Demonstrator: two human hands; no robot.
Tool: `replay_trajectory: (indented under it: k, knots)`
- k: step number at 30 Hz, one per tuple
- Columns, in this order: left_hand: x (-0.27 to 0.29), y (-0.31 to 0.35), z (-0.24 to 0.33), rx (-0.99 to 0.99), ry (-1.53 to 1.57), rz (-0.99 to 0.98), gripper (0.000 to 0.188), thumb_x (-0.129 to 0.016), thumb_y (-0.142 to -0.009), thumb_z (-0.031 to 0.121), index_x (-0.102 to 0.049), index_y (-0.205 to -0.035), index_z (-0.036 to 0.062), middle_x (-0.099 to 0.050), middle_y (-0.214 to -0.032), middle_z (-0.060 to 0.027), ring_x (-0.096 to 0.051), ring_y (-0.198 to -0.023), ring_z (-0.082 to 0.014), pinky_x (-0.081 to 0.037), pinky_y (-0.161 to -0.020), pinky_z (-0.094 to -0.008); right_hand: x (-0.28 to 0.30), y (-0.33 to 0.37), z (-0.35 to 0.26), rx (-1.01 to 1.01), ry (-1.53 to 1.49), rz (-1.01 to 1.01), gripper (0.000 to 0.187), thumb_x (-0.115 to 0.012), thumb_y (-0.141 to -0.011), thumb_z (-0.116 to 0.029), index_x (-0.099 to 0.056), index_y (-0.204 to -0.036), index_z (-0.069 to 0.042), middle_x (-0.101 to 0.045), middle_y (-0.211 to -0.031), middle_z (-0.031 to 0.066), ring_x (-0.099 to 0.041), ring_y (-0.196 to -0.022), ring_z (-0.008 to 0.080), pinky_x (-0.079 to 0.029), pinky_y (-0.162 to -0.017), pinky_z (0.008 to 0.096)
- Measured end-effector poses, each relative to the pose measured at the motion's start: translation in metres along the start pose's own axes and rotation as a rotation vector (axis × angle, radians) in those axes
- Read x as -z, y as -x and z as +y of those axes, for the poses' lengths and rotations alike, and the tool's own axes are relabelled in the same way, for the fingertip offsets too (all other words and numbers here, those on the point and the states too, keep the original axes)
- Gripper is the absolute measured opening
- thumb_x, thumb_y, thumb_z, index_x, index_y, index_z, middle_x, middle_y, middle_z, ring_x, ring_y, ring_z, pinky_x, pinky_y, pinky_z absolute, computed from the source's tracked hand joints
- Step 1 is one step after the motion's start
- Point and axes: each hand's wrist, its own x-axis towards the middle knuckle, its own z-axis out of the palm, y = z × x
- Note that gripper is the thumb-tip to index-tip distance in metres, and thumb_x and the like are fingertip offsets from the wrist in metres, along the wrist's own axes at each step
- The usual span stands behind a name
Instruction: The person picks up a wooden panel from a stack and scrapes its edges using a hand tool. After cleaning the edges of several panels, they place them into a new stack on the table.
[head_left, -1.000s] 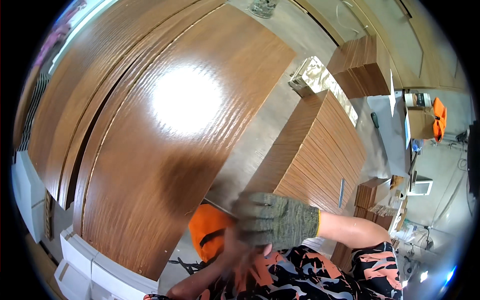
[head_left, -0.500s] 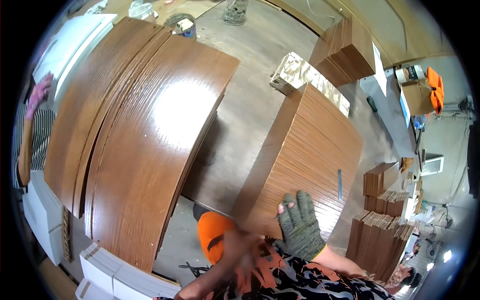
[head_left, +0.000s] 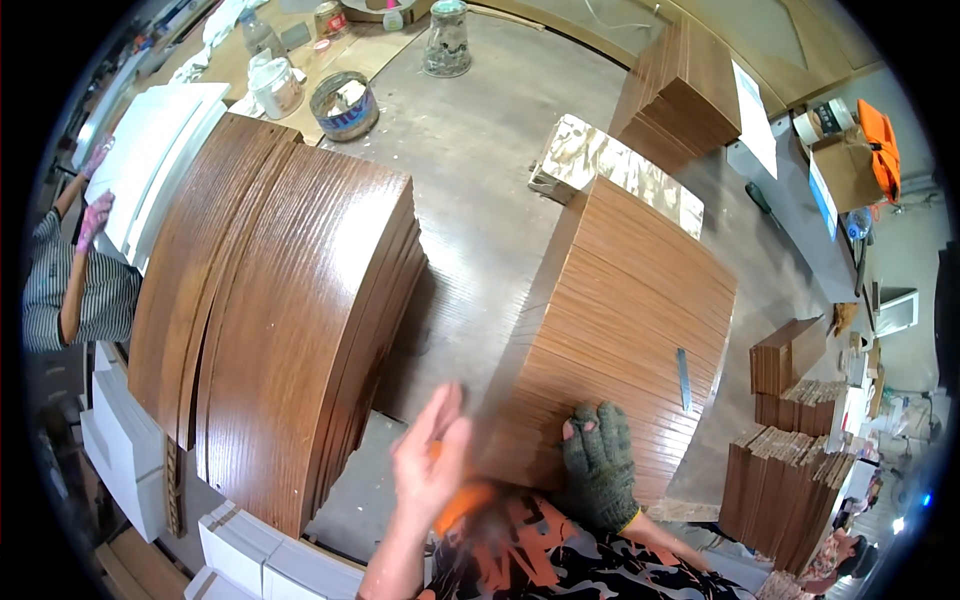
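Note:
A row of brown wood-grain boards (head_left: pixel 630 300), set on edge and packed side by side, stands before me on the right. My right hand (head_left: pixel 600 465), in a dark green knitted glove, rests flat on the near end of its top with the fingers stretched out. My left hand (head_left: pixel 430 450) is bare and a little blurred; it is raised in the gap left of that row, fingers extended and thumb apart, with nothing in it. A thin grey metal strip (head_left: pixel 684 380) lies on the row's right side. To the left is a tall stack of glossy brown panels (head_left: pixel 290 300).
A marbled block (head_left: pixel 620 170) sits against the row's far end. More board stacks (head_left: pixel 680 90) stand behind and right (head_left: pixel 780 500). A jar (head_left: pixel 447 40) and a tub (head_left: pixel 345 105) are at the back. Far left, a co-worker's pink-gloved hands (head_left: pixel 95 215) touch white panels (head_left: pixel 150 160).
My left hand has moved up and left, away from my body, and opened outward. My right hand stays on the boards. The view has shifted, showing more of the far table.

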Motion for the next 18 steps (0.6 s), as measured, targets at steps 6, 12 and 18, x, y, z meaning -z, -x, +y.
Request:
replay_trajectory:
  k: [6,12,18]
  knots:
    - [-0.051,-0.077,-0.003,0.004,-0.081,-0.491,0.059,-0.04,-0.107,0.023,-0.019,-0.152,-0.0096,-0.021,-0.161,-0.022,-0.015,-0.151,-0.0265,-0.014,-0.122,-0.0339,0.006,-0.007,-0.006,0.02,0.045,0.045,0.041,-0.062,-0.087,-0.016,-0.057,-0.124,0.0,-0.053,-0.128,0.0246,-0.051,-0.118,0.0505,-0.039,-0.1,0.0659]
    - [-0.08,-0.119,-0.012,-0.157,0.04,-0.561,0.06,-0.041,-0.107,0.023,-0.019,-0.15,-0.0118,-0.018,-0.162,-0.0223,-0.013,-0.152,-0.0267,-0.012,-0.122,-0.0336,-0.013,-0.001,0.01,0.07,0.134,0.055,0.043,-0.063,-0.087,-0.012,-0.05,-0.125,0.002,-0.05,-0.126,0.0297,-0.05,-0.113,0.0532,-0.039,-0.095,0.069]
    - [-0.083,-0.114,-0.007,-0.127,0.138,-0.357,0.045,-0.046,-0.104,0.02,-0.048,-0.134,-0.0137,-0.049,-0.141,-0.032,-0.043,-0.139,-0.0361,-0.032,-0.116,-0.0372,-0.002,-0.009,0.003,0.059,0.132,0.057,0.032,-0.062,-0.086,-0.006,-0.056,-0.116,0.0,-0.058,-0.117,0.0244,-0.056,-0.107,0.0484,-0.045,-0.091,0.0659]
